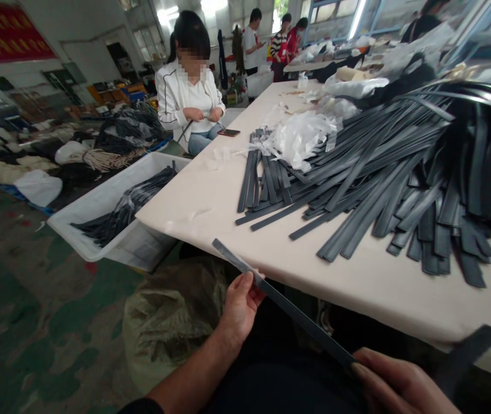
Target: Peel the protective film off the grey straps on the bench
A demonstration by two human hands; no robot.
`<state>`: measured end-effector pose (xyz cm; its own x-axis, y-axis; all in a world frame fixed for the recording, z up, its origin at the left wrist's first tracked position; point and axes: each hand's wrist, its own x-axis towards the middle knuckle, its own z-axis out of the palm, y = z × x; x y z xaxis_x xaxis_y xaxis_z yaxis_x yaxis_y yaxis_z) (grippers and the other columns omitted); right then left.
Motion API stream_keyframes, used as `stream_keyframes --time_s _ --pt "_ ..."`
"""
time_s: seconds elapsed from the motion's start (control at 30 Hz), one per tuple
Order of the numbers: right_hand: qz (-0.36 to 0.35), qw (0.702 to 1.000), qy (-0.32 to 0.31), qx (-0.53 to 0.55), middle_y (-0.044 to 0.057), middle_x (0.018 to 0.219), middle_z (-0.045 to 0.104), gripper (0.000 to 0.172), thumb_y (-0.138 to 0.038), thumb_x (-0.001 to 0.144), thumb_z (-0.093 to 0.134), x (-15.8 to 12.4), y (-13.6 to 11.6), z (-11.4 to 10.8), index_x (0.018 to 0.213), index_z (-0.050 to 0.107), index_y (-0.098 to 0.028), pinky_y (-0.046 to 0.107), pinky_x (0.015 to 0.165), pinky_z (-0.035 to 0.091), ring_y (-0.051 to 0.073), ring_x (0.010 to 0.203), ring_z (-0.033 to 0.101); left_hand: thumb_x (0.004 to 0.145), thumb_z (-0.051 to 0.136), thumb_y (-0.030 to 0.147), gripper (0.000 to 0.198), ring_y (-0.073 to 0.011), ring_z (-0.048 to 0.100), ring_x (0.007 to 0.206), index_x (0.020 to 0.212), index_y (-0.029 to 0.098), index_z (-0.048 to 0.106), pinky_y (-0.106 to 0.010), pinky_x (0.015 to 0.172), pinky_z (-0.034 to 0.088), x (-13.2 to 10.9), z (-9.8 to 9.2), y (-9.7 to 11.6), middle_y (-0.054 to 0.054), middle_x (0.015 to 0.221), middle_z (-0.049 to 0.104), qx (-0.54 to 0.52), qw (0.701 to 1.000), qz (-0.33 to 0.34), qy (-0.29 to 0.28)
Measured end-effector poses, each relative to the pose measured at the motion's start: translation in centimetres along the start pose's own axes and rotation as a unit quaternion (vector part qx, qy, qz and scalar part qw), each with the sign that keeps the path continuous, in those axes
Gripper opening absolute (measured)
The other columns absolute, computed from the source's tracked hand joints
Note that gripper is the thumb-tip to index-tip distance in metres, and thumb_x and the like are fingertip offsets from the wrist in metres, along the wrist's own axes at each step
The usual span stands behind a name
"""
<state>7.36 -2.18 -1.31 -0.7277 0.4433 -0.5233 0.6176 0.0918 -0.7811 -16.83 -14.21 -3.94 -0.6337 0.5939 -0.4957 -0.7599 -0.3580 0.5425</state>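
A long flat black strip [299, 315] stretches between my two hands, just off the near edge of the table. My left hand [242, 299] pinches it near its far end, thumb on top, with a short tip sticking out beyond the fingers. Lower right, my right hand [394, 376] is closed on the same strip, and a broad dark end shows past that hand over the table edge. A large heap of similar black strips [357, 190] lies fanned out on the table, their cut ends toward me.
The pale table [211, 195] carries crumpled white plastic film [303, 135] and a phone [229, 132]. Left of it stands a white bin [111, 253] with dark strips inside. A greenish sack [163, 322] sits below. A person in white [189, 103] handles a strip across the corner.
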Motion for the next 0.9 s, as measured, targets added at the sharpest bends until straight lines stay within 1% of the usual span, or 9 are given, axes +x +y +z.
stream_keyframes --time_s 0.07,0.13,0.23,0.33,0.5,0.63,0.77,0.83,0.9 --pt "-0.023 0.998 -0.04 0.031 0.001 0.059 0.058 0.049 -0.068 0.089 0.046 1.8 -2.5 1.7 0.073 0.058 -0.023 0.025 0.043 0.036 0.013 0.044 0.048 0.054 0.093 0.038 0.038 -0.0122 0.067 0.07 0.079 0.016 0.075 -0.022 0.065 0.054 -1.1 -0.1 -1.2 -0.003 0.076 0.075 0.028 0.999 -0.03 -0.02" --pt "-0.051 0.996 -0.045 0.054 -0.001 0.06 0.058 0.046 -0.065 0.089 0.048 3.4 -4.3 2.5 0.076 0.056 -0.022 0.025 0.045 0.034 0.012 0.044 0.047 0.058 0.091 0.037 0.036 -0.0116 0.066 0.07 0.083 0.015 0.076 -0.022 0.065 0.054 -1.8 -0.1 -2.0 -0.003 0.076 0.074 0.053 0.996 -0.05 -0.047" --pt "-0.089 0.99 -0.081 0.07 0.001 0.071 0.061 0.043 -0.062 0.088 0.053 4.1 -5.2 2.0 0.085 0.061 -0.02 0.025 0.052 0.038 0.013 0.054 0.053 0.06 0.09 0.036 0.032 -0.0107 0.065 0.069 0.08 0.016 0.076 -0.022 0.065 0.054 -2.0 -0.2 -2.1 -0.002 0.076 0.073 0.066 0.995 -0.042 -0.058" --pt "-0.079 0.988 -0.122 0.044 0.004 0.078 0.063 0.043 -0.061 0.09 0.053 2.5 -3.1 0.3 0.089 0.065 -0.02 0.027 0.06 0.044 0.017 0.066 0.058 0.057 0.091 0.038 0.035 -0.0128 0.067 0.075 0.08 0.016 0.076 -0.022 0.067 0.054 -1.8 -0.3 -1.3 -0.005 0.081 0.075 0.06 0.997 -0.012 -0.035" --pt "-0.01 0.995 -0.097 0.018 0.002 0.067 0.058 0.057 -0.072 0.089 0.046 0.8 1.6 -0.4 0.079 0.062 -0.017 0.024 0.051 0.038 0.014 0.057 0.052 0.058 0.091 0.04 0.04 -0.0122 0.065 0.07 0.084 0.013 0.077 -0.024 0.067 0.053 -2.0 -1.4 -2.4 -0.005 0.079 0.074 0.105 0.992 -0.045 -0.053" --pt "-0.065 0.995 -0.081 -0.008 0.002 0.067 0.058 0.055 -0.067 0.091 0.044 3.2 -0.6 1.7 0.081 0.061 -0.016 0.023 0.052 0.038 0.013 0.057 0.052 0.058 0.09 0.041 0.043 -0.0143 0.065 0.071 0.087 0.01 0.078 -0.025 0.068 0.05 -2.4 -2.3 -5.3 -0.009 0.081 0.075 0.204 0.964 -0.108 -0.134" --pt "-0.122 0.989 -0.081 -0.027 0.003 0.071 0.06 0.05 -0.062 0.092 0.047 4.3 -2.3 1.8 0.082 0.063 -0.015 0.024 0.056 0.042 0.016 0.062 0.055 0.062 0.088 0.041 0.04 -0.0153 0.064 0.074 0.088 0.012 0.079 -0.027 0.075 0.049 -2.1 -2.5 -6.1 -0.008 0.083 0.076 0.239 0.954 -0.076 -0.164" --pt "-0.114 0.989 -0.089 -0.035 0.003 0.076 0.062 0.048 -0.062 0.091 0.049 3.1 -0.4 0.7 0.086 0.066 -0.017 0.024 0.06 0.044 0.018 0.069 0.057 0.062 0.087 0.042 0.039 -0.0146 0.063 0.074 0.087 0.013 0.079 -0.026 0.074 0.048 -1.9 -2.4 -5.9 -0.008 0.083 0.075 0.237 0.958 -0.057 -0.149" --pt "-0.068 0.994 -0.085 -0.033 0.004 0.077 0.062 0.053 -0.069 0.087 0.05 1.5 3.0 -0.6 0.084 0.067 -0.019 0.025 0.061 0.045 0.019 0.07 0.057 0.061 0.087 0.044 0.04 -0.0149 0.063 0.076 0.086 0.013 0.08 -0.024 0.072 0.048 -1.8 -2.3 -5.7 -0.009 0.085 0.075 0.235 0.963 -0.053 -0.122"
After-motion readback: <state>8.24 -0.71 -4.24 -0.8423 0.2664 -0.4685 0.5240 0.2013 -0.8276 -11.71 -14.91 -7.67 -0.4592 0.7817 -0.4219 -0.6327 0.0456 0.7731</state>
